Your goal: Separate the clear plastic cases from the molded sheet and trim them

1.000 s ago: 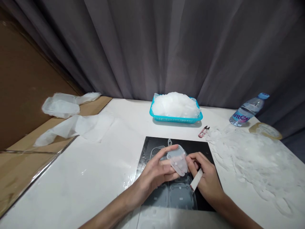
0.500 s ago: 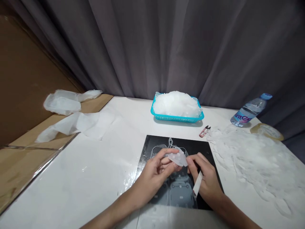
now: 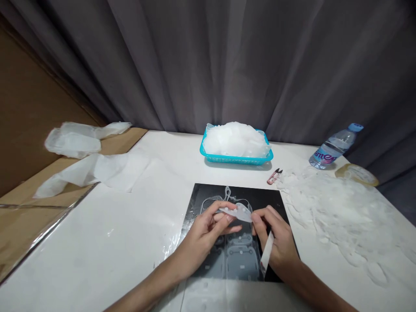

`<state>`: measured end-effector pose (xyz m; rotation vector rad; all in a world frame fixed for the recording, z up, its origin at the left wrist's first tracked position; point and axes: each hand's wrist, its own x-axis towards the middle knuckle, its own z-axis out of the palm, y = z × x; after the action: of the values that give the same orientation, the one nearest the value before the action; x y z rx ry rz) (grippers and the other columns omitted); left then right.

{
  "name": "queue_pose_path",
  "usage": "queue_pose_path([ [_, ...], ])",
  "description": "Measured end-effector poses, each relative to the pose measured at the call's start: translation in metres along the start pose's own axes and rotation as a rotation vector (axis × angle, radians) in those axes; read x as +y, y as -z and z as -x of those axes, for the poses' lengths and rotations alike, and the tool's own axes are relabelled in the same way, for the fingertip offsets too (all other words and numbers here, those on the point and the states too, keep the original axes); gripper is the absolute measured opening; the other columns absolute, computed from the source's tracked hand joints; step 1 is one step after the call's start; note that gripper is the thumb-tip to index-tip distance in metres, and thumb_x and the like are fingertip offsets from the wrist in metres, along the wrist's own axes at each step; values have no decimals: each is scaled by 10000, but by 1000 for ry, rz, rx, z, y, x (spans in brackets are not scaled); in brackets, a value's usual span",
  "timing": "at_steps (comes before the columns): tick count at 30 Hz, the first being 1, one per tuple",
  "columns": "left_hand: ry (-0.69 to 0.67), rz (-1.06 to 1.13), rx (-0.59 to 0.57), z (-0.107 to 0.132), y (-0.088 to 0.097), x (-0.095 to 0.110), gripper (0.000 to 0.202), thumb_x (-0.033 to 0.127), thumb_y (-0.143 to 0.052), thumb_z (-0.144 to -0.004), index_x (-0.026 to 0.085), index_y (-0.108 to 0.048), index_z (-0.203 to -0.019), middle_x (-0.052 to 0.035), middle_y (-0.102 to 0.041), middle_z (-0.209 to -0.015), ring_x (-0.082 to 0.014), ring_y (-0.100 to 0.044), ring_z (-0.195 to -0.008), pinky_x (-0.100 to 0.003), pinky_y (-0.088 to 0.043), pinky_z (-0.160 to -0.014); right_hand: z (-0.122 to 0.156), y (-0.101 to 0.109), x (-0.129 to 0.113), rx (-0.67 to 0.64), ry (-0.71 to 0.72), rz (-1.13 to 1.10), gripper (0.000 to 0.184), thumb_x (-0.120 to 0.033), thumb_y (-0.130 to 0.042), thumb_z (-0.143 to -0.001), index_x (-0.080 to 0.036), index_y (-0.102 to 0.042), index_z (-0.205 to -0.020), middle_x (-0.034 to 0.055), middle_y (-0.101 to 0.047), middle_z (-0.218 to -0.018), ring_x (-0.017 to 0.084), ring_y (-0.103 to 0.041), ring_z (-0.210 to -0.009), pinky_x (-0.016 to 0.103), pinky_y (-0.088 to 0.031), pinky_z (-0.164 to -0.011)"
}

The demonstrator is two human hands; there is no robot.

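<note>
A small translucent silicone piece (image 3: 239, 212) with raised dots is held flat above the black mat (image 3: 282, 216). My left hand (image 3: 208, 232) pinches its left side with fingers curled under it. My right hand (image 3: 275, 240) is closed on a thin white blade-like tool (image 3: 266, 253) and its fingertips touch the piece's right edge. More translucent pieces (image 3: 238, 258) lie on the mat under both hands.
A turquoise basket (image 3: 236, 159) heaped with translucent pieces stands behind the mat. Small pink snips (image 3: 274, 176) lie to its right, then a scatter of trimmings (image 3: 338, 212), a water bottle (image 3: 334, 147) and a tape roll (image 3: 356, 174). White plastic bags (image 3: 81, 164) lie at the left over cardboard.
The silicone piece has been turned from facing me to lying nearly flat and edge-on. Both hands have stayed over the mat.
</note>
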<state>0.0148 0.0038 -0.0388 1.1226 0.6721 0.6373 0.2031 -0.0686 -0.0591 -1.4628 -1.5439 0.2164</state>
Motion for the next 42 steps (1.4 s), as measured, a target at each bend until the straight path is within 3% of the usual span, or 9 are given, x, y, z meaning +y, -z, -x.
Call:
queue_pose_path([
  [6,11,-11,-38,0,2,3,234,406,-604,-1026,238,-690,-1165,-33,-674,-1075,-198,-686,-1038,-452,-576,-1046,-3,3,-4,26,34,10,207,-154,-516,-1016,-213,-598,-836,-22,-556,-665,134,-501,-599,247,-426,-573],
  [10,53,-12,-110,0,4,6,272,435,-562,-1040,245,-644,-1217,-38,-681,-1036,-244,-696,-1104,-473,-557,-1058,-3,4,-7,39,84,6,140,-170,-567,-998,-206,-619,-874,-13,-572,-701,131,-506,-606,237,-423,-548],
  [13,61,4,-156,-2,8,3,295,451,-592,-1021,259,-619,-1243,-57,-673,-1141,-264,-711,-1106,-482,-550,-1049,-1,3,-7,15,89,-8,111,-190,-598,-990,-212,-624,-884,-17,-581,-696,136,-514,-620,243,-424,-559],
  [18,24,23,-191,-4,14,-2,345,443,-653,-981,291,-562,-1276,-45,-670,-1126,-249,-704,-1074,-457,-536,-1021,3,-1,-3,-2,-13,-8,52,-209,-595,-986,-216,-627,-946,-13,-599,-739,139,-532,-638,256,-454,-600],
  [24,83,-67,-262,4,16,19,414,416,-674,-956,298,-499,-1312,-64,-664,-1211,-253,-668,-1112,-344,-459,-933,4,-2,0,22,-148,-72,80,-285,-638,-962,-216,-628,-924,-19,-563,-742,126,-556,-613,236,-451,-557],
  [29,26,-192,-144,2,14,28,214,428,-630,-994,252,-560,-1091,14,-607,-915,-136,-531,-794,-243,-378,-711,1,-2,-4,20,-203,-134,101,-298,-649,-962,-219,-642,-900,-19,-560,-731,122,-532,-612,230,-418,-537],
  [34,28,-154,-107,-4,12,18,300,389,-768,-900,227,-516,-922,81,-462,-709,-83,-344,-575,-213,-259,-545,3,-2,-6,18,-216,-163,85,-281,-656,-955,-223,-649,-892,-26,-550,-732,119,-517,-620,232,-411,-555],
  [38,54,-234,4,-8,10,17,350,362,-894,-737,167,-604,-719,56,-523,-629,-72,-355,-533,-217,-252,-512,5,-1,-6,-13,-230,-163,89,-287,-658,-958,-226,-650,-894,-31,-542,-739,115,-510,-628,230,-411,-574],
  [42,58,-308,104,-8,12,17,322,316,-956,-616,149,-683,-651,27,-599,-589,-82,-402,-507,-224,-270,-492,4,-2,-7,-17,-212,-175,74,-264,-661,-950,-228,-646,-887,-38,-531,-730,112,-514,-627,228,-411,-578],
])
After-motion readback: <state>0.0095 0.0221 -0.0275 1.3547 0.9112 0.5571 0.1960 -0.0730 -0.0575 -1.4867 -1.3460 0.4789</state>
